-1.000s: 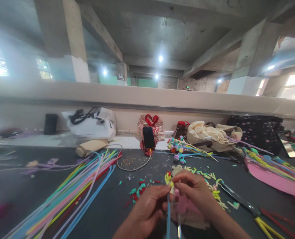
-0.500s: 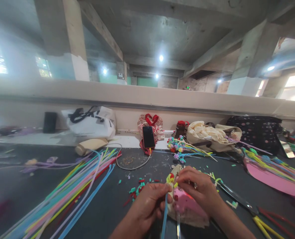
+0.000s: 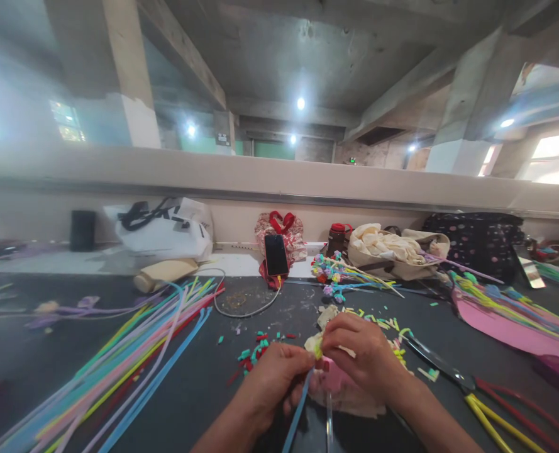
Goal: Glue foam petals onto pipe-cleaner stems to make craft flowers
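Hands pinching yellow piece atop blue stem, dark tabletop stretching left, scissors edging the right

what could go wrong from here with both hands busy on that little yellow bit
The left hand pinches the blue stem while the right hand's fingertips are at the yellow piece; that piece might slip or bend. The scissors lie on the right hand's side, so a sideways sweep could knock them. Loose clippings near the left hand might get brushed about.
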`<control>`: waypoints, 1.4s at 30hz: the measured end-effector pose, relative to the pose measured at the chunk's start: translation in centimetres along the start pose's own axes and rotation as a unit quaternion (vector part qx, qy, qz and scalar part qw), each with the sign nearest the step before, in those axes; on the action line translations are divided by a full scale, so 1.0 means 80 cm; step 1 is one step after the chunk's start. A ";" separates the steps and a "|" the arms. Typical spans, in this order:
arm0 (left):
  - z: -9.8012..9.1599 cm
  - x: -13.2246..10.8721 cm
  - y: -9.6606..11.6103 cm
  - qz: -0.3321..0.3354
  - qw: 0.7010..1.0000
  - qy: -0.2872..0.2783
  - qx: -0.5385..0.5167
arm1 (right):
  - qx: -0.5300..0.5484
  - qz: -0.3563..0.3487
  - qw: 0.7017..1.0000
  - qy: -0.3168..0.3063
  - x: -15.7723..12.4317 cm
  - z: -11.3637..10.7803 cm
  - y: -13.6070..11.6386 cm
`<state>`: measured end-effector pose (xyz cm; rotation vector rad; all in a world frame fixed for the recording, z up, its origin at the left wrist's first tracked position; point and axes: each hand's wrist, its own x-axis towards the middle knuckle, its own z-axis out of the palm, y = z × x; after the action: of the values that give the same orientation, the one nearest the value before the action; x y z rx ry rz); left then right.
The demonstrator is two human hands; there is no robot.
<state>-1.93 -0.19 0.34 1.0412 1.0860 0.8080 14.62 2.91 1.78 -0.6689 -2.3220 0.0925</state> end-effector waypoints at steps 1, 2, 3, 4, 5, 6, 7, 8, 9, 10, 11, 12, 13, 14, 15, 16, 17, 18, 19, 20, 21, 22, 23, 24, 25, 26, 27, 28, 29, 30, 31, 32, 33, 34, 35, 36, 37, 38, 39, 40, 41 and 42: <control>0.000 0.000 0.000 -0.002 1.000 -0.002 0.008 | -0.006 0.000 1.000 -0.007 0.000 0.001 0.001; 0.000 -0.001 0.000 -0.002 1.000 0.000 0.013 | -0.011 -0.001 1.000 -0.012 -0.001 0.002 0.001; -0.001 -0.001 0.000 -0.003 1.000 0.001 0.015 | -0.015 -0.002 1.000 -0.015 -0.001 0.003 0.002; -0.001 0.000 0.000 -0.003 1.000 0.002 0.016 | -0.018 -0.002 1.000 -0.015 -0.001 0.004 0.003; -0.001 0.000 -0.001 -0.004 1.000 -0.001 0.017 | -0.022 -0.003 1.000 -0.013 -0.001 0.005 0.004; -0.002 0.001 -0.001 -0.005 1.000 -0.005 0.018 | -0.024 -0.005 1.000 -0.010 -0.001 0.006 0.005; -0.002 0.001 -0.002 -0.007 1.000 -0.007 0.019 | -0.026 -0.008 1.000 -0.008 -0.001 0.006 0.005; -0.002 0.002 -0.003 -0.008 1.000 -0.009 0.020 | -0.027 -0.009 1.000 -0.006 -0.001 0.007 0.005; -0.002 0.003 -0.003 -0.009 1.000 -0.010 0.020 | -0.028 -0.011 1.000 -0.005 -0.001 0.007 0.005; -0.002 0.003 -0.004 -0.008 1.000 -0.007 0.019 | -0.028 -0.012 1.000 -0.006 -0.001 0.007 0.004; -0.002 0.003 -0.005 -0.006 1.000 -0.003 0.018 | -0.029 -0.011 1.000 -0.006 -0.001 0.008 0.004; -0.002 0.003 -0.006 -0.001 1.000 0.001 0.016 | -0.030 -0.009 0.999 -0.006 -0.001 0.008 0.003; -0.002 0.003 -0.007 0.003 1.000 0.004 0.014 | -0.031 -0.007 0.999 -0.007 -0.001 0.008 0.003; -0.002 0.003 -0.008 0.008 1.000 0.006 0.014 | -0.033 -0.005 0.999 -0.008 -0.002 0.008 0.003; -0.002 0.003 -0.009 0.012 1.000 0.009 0.014 | -0.035 -0.004 0.999 -0.009 -0.002 0.009 0.002; -0.003 0.003 -0.011 0.015 1.000 0.012 0.016 | -0.037 -0.004 0.999 -0.010 -0.002 0.009 0.002; -0.003 0.004 -0.012 0.015 1.000 0.015 0.020 | -0.040 -0.005 0.999 -0.011 -0.002 0.010 0.002; -0.004 0.004 -0.013 0.015 0.999 0.021 0.026 | -0.042 -0.007 0.999 -0.010 -0.002 0.010 0.002; -0.005 0.004 -0.014 0.015 0.999 0.026 0.032 | -0.044 -0.008 0.999 -0.010 -0.002 0.011 0.003; -0.006 0.005 -0.015 0.016 0.999 0.028 0.039 | -0.046 -0.010 0.999 -0.009 -0.003 0.011 0.003; -0.007 0.005 -0.015 0.015 0.998 0.026 0.047 | -0.048 -0.012 0.999 -0.008 -0.003 0.012 0.003; -0.008 0.005 -0.014 0.015 0.998 0.026 0.054 | -0.051 -0.013 0.999 -0.007 -0.003 0.013 0.002; -0.008 0.004 -0.013 0.015 0.998 0.030 0.060 | -0.055 -0.014 0.998 -0.006 -0.004 0.014 0.002; -0.007 0.004 -0.011 0.015 0.997 0.035 0.066 | -0.059 -0.016 0.998 -0.006 -0.004 0.015 0.002; -0.007 0.003 -0.010 0.012 0.997 0.037 0.073 | -0.063 -0.018 0.998 -0.004 -0.004 0.016 0.002; -0.006 0.001 -0.007 0.009 0.996 0.041 0.077 | -0.066 -0.021 0.998 -0.002 -0.004 0.017 0.001; -0.005 0.000 -0.005 0.006 0.996 0.041 0.081 | -0.069 -0.026 0.997 0.000 -0.005 0.017 0.001; -0.005 0.000 -0.004 0.003 0.996 0.039 0.084 | -0.072 -0.032 0.997 0.003 -0.005 0.018 0.001; -0.004 -0.001 -0.003 0.000 0.996 0.036 0.087 | -0.074 -0.038 0.997 0.005 -0.005 0.018 0.001; -0.004 -0.001 -0.002 0.001 0.995 0.035 0.089 | -0.076 -0.044 0.996 0.006 -0.005 0.018 0.001; -0.004 -0.001 -0.002 0.004 0.995 0.036 0.091 | -0.077 -0.049 0.996 0.008 -0.005 0.017 0.001; -0.004 -0.001 -0.002 0.007 0.995 0.035 0.092 | -0.078 -0.052 0.996 0.009 -0.005 0.017 0.001; -0.003 -0.001 -0.002 0.010 0.995 0.035 0.091 | -0.078 -0.054 0.995 0.010 -0.005 0.017 0.001; -0.003 0.000 -0.003 0.010 0.995 0.035 0.089 | -0.079 -0.054 0.995 0.008 -0.005 0.017 0.001; -0.003 0.000 -0.003 0.011 0.996 0.039 0.085 | -0.079 -0.054 0.995 0.007 -0.005 0.017 0.001; -0.002 0.000 -0.004 0.010 0.996 0.046 0.082 | -0.079 -0.051 0.996 0.005 -0.005 0.017 0.001; -0.002 -0.001 -0.004 0.008 0.995 0.053 0.079 | -0.080 -0.047 0.996 0.001 -0.005 0.017 0.001; -0.001 -0.001 -0.004 0.006 0.995 0.060 0.075 | -0.081 -0.043 0.996 -0.004 -0.006 0.017 0.000; 0.000 -0.001 -0.003 0.006 0.995 0.066 0.071 | -0.081 -0.040 0.996 -0.009 -0.005 0.017 0.000; 0.001 -0.001 -0.003 0.007 0.995 0.069 0.066 | -0.078 -0.038 0.996 -0.013 -0.005 0.015 0.000; 0.002 -0.001 -0.003 0.008 0.996 0.072 0.059 | -0.071 -0.036 0.997 -0.015 -0.005 0.013 -0.001; 0.002 -0.001 -0.002 0.010 0.996 0.074 0.051 | -0.057 -0.032 0.998 -0.012 -0.005 0.009 -0.001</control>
<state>-1.76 -0.40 0.22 1.0929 1.2555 0.8638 14.32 2.76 1.00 -0.6528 -2.3837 -0.0625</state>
